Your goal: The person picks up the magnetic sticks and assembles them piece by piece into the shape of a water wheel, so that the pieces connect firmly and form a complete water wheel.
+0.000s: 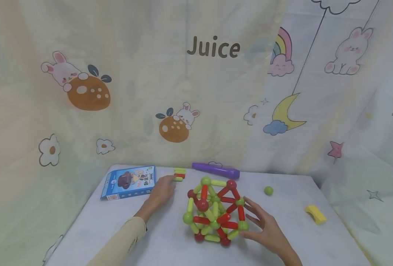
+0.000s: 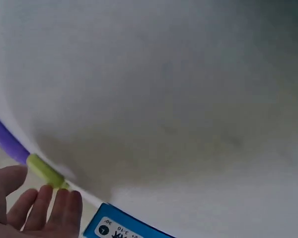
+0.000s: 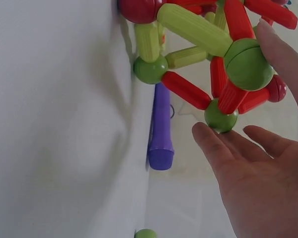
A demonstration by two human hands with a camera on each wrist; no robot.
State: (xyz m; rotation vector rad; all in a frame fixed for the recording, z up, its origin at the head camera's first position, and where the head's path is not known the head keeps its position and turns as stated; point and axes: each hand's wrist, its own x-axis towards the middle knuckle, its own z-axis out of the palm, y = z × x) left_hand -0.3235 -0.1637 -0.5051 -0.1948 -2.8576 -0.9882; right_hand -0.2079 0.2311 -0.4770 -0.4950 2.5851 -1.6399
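Note:
A ball-and-rod frame (image 1: 214, 223) of red and green pieces stands on the table in the head view. My right hand (image 1: 264, 229) is at its right side, thumb and fingers spread around two green balls. In the right wrist view the thumb (image 3: 283, 54) overlaps one green ball (image 3: 248, 64), with a fingertip close to another (image 3: 221, 116). My left hand (image 1: 163, 190) reaches to a small group of red and green rods (image 1: 180, 171) at the back. In the left wrist view, its fingertips meet a green rod (image 2: 44, 171), with the thumb apart from it.
A blue game box (image 1: 130, 181) lies beside my left hand. At the back edge is a purple stick-shaped object (image 1: 215, 170). A loose green ball (image 1: 268, 190) and a yellow arched block (image 1: 315, 214) lie on the right. A printed curtain (image 1: 216, 111) hangs behind the table.

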